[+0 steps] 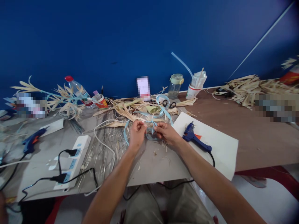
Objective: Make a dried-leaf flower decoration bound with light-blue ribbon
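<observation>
Blue ribbon (152, 131) bunches just left of right hand (167, 132), which pinches it, loops spreading far and left; left hand (137, 134) pinched narrow, contents unclear.

Blue ribbon (126, 133) btwn L & R hands (165, 131).
</observation>
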`<state>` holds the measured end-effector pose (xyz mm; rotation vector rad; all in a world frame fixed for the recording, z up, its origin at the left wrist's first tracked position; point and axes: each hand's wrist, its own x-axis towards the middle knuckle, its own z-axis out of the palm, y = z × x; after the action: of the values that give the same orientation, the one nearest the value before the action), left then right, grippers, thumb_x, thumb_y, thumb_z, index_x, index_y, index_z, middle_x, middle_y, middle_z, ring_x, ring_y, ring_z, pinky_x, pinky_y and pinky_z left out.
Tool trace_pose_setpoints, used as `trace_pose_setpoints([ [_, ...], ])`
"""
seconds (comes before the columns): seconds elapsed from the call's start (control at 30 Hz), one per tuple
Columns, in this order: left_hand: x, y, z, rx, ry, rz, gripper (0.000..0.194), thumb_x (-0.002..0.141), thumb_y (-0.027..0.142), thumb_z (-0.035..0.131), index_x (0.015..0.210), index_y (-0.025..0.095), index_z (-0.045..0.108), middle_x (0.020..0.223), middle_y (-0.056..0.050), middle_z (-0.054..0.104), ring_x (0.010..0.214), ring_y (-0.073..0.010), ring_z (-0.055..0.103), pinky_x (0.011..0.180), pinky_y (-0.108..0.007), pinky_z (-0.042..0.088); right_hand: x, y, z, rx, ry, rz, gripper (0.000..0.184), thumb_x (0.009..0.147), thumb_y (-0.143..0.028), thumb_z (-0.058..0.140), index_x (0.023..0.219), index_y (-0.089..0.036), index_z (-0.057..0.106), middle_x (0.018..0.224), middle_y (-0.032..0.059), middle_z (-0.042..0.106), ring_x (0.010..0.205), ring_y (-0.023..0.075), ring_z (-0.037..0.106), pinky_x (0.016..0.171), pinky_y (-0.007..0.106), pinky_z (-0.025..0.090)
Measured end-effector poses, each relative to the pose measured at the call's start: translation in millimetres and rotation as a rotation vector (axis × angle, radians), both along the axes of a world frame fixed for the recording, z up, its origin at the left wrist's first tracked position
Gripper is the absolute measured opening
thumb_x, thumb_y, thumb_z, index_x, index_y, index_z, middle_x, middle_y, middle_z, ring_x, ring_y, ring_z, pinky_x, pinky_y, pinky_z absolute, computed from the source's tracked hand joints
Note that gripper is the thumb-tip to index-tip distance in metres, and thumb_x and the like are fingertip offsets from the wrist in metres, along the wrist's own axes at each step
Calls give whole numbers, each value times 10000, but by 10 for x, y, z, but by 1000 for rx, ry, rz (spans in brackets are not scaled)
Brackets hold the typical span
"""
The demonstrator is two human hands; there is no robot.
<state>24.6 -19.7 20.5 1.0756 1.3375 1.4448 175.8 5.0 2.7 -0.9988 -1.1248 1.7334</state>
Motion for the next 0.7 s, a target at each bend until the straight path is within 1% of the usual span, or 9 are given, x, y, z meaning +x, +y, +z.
trace_pose_setpoints([
  [0.07,14,-29,35,14,26,-56,118,719,258,634,754,194,541,598,41,517,567,-101,476,595,-232,378,-7,2,-11,7,9,-4,358,591,-423,775,619,-176,518,440,-57,515,354,50,384,394,205,234],
  [0.17,41,-39,52,8,65,-152,105,682,256,665,692,167,611,649,9,580,629,-110,499,640,-238,389,-8,5,-20,2,21,-7,360,584,-416,783,624,-183,511,414,-71,482,353,59,387,395,208,239],
  [0.27,49,-20,34,-69,35,-204,151,663,264,681,765,153,670,713,-13,633,673,-120,527,681,-248,404,-6,1,-21,-5,10,-14,361,596,-423,778,640,-181,513,407,-72,481,359,59,392,405,205,245],
  [0.33,41,-6,20,-113,4,-222,191,651,283,697,785,148,677,706,-10,634,661,-116,519,672,-248,402,-7,-8,-15,-5,0,4,365,603,-432,774,645,-178,515,404,-70,486,362,54,388,413,202,244],
  [0.47,24,6,14,-153,-70,-290,236,628,347,730,711,136,662,638,2,596,594,-92,468,605,-235,365,-15,-36,6,15,-11,68,363,617,-431,770,639,-171,519,401,-58,502,370,54,396,425,201,237],
  [0.53,26,7,15,-168,-114,-281,255,604,354,753,661,135,636,607,11,572,570,-82,442,578,-229,343,-20,-44,19,9,7,91,365,615,-427,776,636,-169,519,405,-55,510,374,54,399,428,202,241],
  [0.6,32,8,11,-179,-177,-240,275,580,352,773,623,142,601,576,24,541,552,-75,422,562,-226,329,-23,-44,33,-22,52,97,371,597,-422,792,645,-169,524,408,-59,508,374,55,402,429,202,254],
  [0.7,34,12,-9,-189,-274,-201,292,562,345,788,628,152,579,557,41,511,536,-67,408,556,-221,326,-26,-30,49,-76,133,56,378,558,-402,821,678,-169,549,431,-71,507,381,56,414,433,203,286],
])
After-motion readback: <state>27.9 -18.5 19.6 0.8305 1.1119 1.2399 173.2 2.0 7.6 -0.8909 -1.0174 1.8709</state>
